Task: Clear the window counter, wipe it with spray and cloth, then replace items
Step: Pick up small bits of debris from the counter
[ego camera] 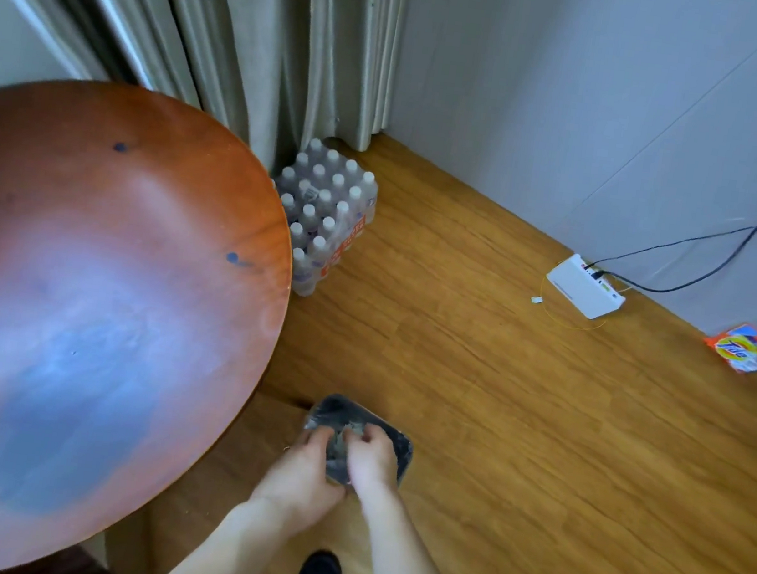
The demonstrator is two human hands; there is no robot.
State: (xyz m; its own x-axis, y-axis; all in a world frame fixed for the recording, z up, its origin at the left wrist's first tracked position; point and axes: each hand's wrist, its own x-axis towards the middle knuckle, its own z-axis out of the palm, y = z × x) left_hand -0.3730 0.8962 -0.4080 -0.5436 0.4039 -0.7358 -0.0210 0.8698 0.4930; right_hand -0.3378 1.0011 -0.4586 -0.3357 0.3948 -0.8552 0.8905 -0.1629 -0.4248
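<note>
Where both hands meet: dark cloth (360,437).

A shrink-wrapped pack of water bottles (328,214) stands beside the curtain (302,39).

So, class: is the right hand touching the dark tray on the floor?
Touching. The head view shows the right hand with its fingers curled over the dark tray, pinching its crinkled contents; the left hand grips the tray's near side too.

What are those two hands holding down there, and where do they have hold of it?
A dark, shiny tray or packet, hard to identify. Both hands grip it at its near end: the left hand on the left side, the right hand beside it, fingers curled over the top.
</note>
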